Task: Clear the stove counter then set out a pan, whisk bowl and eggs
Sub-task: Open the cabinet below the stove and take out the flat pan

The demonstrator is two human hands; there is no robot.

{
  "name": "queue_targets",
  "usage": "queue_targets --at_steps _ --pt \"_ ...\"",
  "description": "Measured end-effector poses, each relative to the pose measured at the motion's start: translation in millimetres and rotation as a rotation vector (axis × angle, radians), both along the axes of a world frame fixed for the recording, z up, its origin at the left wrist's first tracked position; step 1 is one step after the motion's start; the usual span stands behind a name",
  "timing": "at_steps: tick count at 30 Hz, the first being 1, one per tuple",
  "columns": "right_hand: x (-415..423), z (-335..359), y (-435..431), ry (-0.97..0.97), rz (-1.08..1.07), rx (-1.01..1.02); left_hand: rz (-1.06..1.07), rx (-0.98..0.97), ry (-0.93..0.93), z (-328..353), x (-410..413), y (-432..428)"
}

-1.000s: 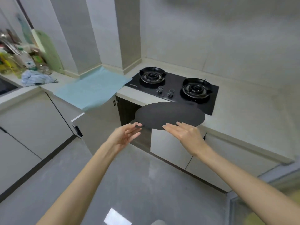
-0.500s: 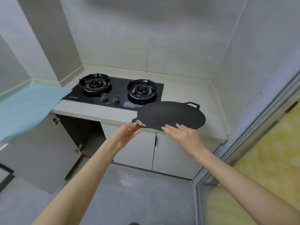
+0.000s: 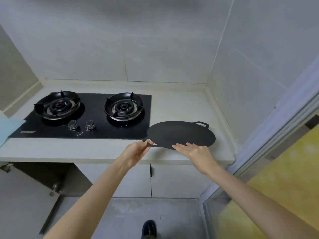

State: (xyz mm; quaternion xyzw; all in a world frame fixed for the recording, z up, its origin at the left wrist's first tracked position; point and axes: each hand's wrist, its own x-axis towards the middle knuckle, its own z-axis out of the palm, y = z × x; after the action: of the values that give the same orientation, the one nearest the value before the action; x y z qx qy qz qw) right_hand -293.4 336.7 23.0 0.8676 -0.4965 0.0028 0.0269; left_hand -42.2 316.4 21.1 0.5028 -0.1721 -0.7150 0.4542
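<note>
While the pan [image 3: 181,133] hangs over the counter [image 3: 86,149] just to the right of the stove [image 3: 96,125], both hands are on its near edge. The pan is a flat, dark, round plate with two small lug handles, one toward the person and one [image 3: 201,124] toward the wall corner. Whether its underside already touches the counter cannot be told from this view.

Progress, as a judgement: only the stove and the pan show on this stretch of counter, so the clearing step appears finished and the setting-out is in its first item. The pan is not yet released. Neither whisk bowl nor eggs are in view, so two of the three items seem to be outstanding.

Left hand [image 3: 136,152]: the fingers [image 3: 146,145] and thumb are curled together and pinch the near lug handle [image 3: 148,141] at the pan's left end.

Right hand [image 3: 195,150]: the fingers [image 3: 179,146] lie straight and close together, pointing left, laid against the near rim of the pan. They support or steady it and do not close round it. The thumb is hidden behind the hand.
</note>
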Motion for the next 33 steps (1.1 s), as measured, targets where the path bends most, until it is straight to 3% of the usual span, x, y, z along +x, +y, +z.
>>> queue_targets --at_steps 14,21,28,33 --pt "11 -19 -134 0.136 -0.184 0.066 -0.210 0.014 -0.016 -31 3 -172" --pt "10 -31 -183 0.156 -0.139 0.228 -0.264 -0.005 -0.198 -40 -4 -221" --pt "9 -50 -253 0.278 -0.072 0.288 -0.295 0.038 -0.141 -37 -14 -269" --pt "7 -62 -297 0.314 -0.031 0.310 -0.183 0.076 -0.192 -41 -13 -296"
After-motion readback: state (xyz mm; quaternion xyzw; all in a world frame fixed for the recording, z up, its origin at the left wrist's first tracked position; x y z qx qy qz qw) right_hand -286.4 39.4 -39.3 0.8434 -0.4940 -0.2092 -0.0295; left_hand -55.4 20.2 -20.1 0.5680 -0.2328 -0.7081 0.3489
